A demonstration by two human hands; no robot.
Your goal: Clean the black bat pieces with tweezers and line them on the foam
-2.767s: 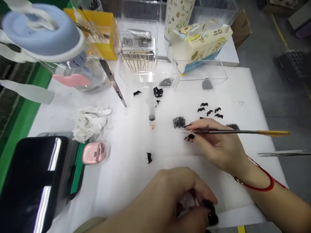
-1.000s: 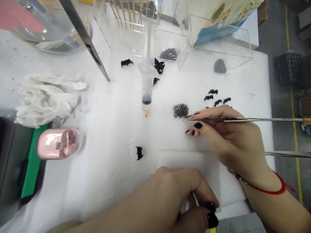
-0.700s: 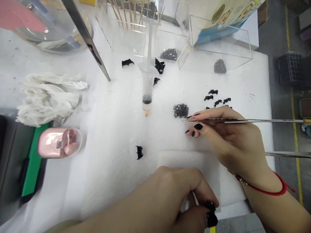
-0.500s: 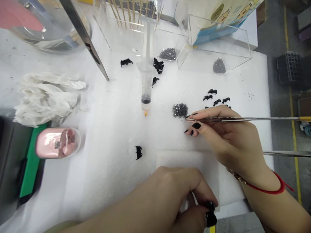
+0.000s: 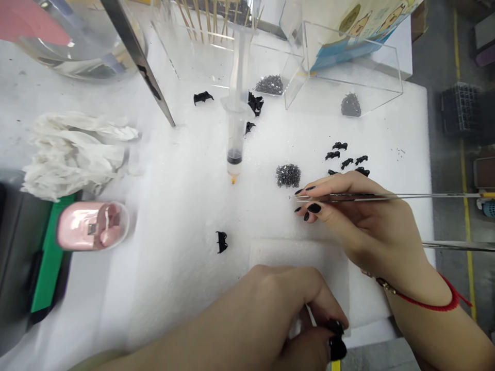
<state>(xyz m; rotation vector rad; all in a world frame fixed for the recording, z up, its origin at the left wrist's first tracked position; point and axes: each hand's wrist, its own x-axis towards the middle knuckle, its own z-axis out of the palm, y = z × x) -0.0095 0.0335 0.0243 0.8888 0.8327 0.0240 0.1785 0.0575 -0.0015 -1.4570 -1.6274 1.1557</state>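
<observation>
Fingers of the right hand (image 5: pixel 371 221), in the head view, are clamped on a pair of slim tweezers (image 5: pixel 433 196), thumb on one side and forefinger on the other. The tweezers lie nearly level, their handle end reaching out past the right edge of the white surface (image 5: pixel 181 216) and their points toward its middle. Whether the points grip anything is too small to tell. Just beyond them, toward the far edge, sits a pile of dark glittering bits (image 5: pixel 288 175), apart from the tips.

Nearer the near edge, the left hand (image 5: pixel 278 304) is curled, thumb and forefinger tips brought close; I cannot tell whether they pinch something, as the hand itself hides it. A thin clear sheet (image 5: pixel 294 252) lies under and beyond it.

A lone black piece (image 5: pixel 221 242) lies left of both hands, well apart from them. More black pieces (image 5: pixel 339 146) lie in a group beyond the right hand, toward the right edge. Left of the pile, a clear syringe (image 5: pixel 234 139) points its orange tip toward the near edge. Along the left edge are crumpled tissue (image 5: pixel 73 154) and a pink case (image 5: pixel 81 226).
</observation>
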